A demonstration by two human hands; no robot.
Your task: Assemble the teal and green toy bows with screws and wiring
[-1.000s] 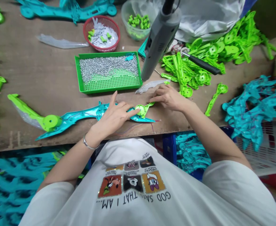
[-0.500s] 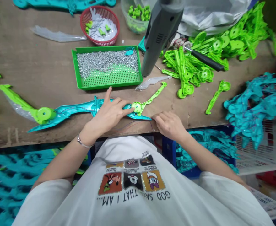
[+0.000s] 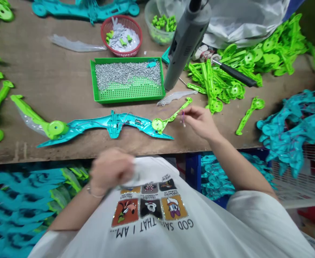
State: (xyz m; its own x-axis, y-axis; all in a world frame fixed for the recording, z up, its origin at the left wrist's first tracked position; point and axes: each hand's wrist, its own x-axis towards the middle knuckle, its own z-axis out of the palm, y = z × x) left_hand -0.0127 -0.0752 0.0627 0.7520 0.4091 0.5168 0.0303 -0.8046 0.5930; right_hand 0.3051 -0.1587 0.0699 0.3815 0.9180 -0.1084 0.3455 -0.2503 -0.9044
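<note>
In the head view a turquoise bow-shaped plastic part [image 3: 92,123] lies on the table, with wires and small metal pieces in its open side. A green arm [image 3: 33,116] with a clear strip joins its left end, and a second green arm [image 3: 170,118] its right end. Just beyond that right arm, my right hand [image 3: 201,122] pinches a thin purple wire [image 3: 183,116] with a small pale tip. My left hand [image 3: 111,170] is at the table's front edge against the white shirt, fingers curled but smeared by motion; whether it holds anything is unclear.
A green tray [image 3: 127,96] of small metal screws lies beyond the part. Behind it stand a red basket [image 3: 121,53] and a clear tub [image 3: 149,27]. A grey power tool [image 3: 184,46] hangs down beside a heap of green arms [image 3: 213,79]. Turquoise parts [image 3: 289,132] are piled right.
My left hand has left the turquoise part and come back toward my body. My right hand has risen from the part's right tip, now with the wire in its fingers.
</note>
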